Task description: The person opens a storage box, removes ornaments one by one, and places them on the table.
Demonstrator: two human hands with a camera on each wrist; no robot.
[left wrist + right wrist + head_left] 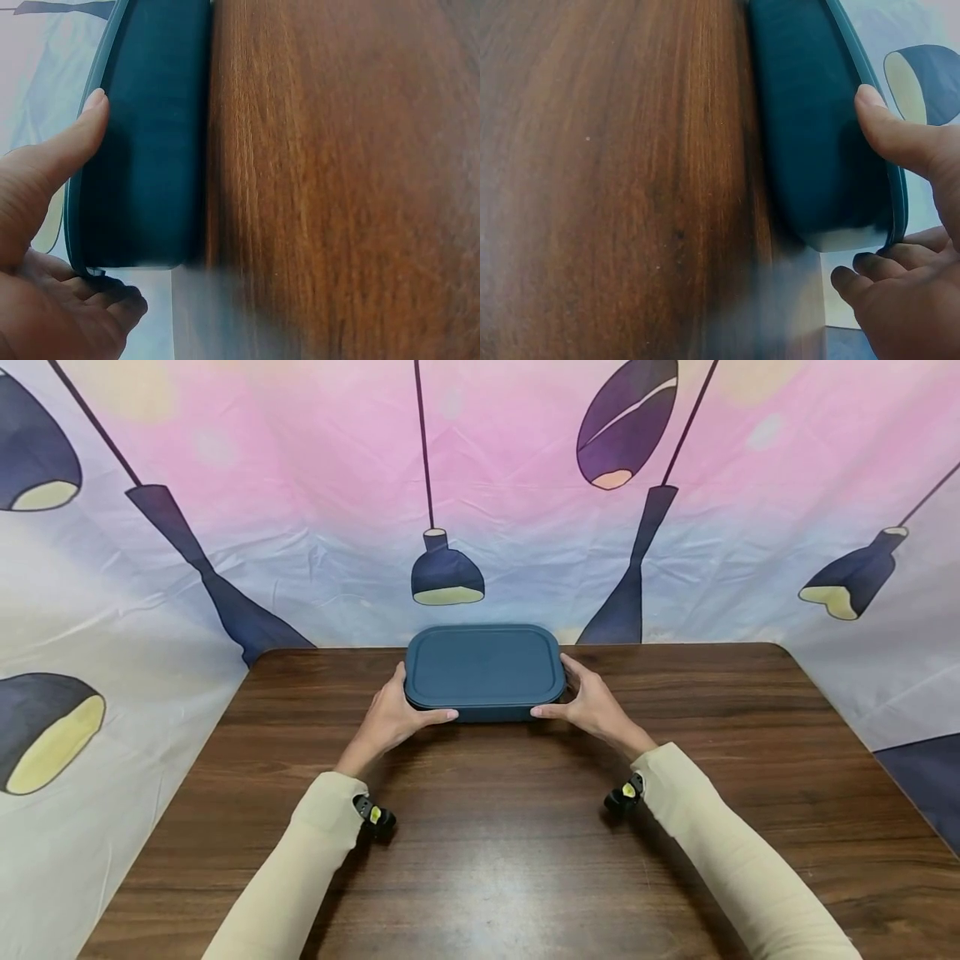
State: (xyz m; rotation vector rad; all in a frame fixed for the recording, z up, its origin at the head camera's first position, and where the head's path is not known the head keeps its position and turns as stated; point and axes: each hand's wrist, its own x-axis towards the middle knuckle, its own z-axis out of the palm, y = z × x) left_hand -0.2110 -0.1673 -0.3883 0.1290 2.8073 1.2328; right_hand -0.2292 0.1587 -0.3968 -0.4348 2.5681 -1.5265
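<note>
A dark blue-green rectangular lidded box (485,665) with rounded corners is at the far edge of the table, lid upward. At its left end, my left hand (392,711) grips it, thumb along the front wall and fingers at the end. My right hand (592,697) holds the opposite end the same way. In the left wrist view, the thumb (71,142) presses near the lid's rim, with the fingers curled under that rim. The right wrist view shows the box's front wall (810,120) close to the tabletop; whether its base touches is hard to tell.
The brown wood-grain table (495,827) spreads in front of the box. Right behind its far edge hangs a cloth backdrop (337,485) printed with lamps. Both wrists carry small black cameras, the left camera (375,817) and the right camera (624,796).
</note>
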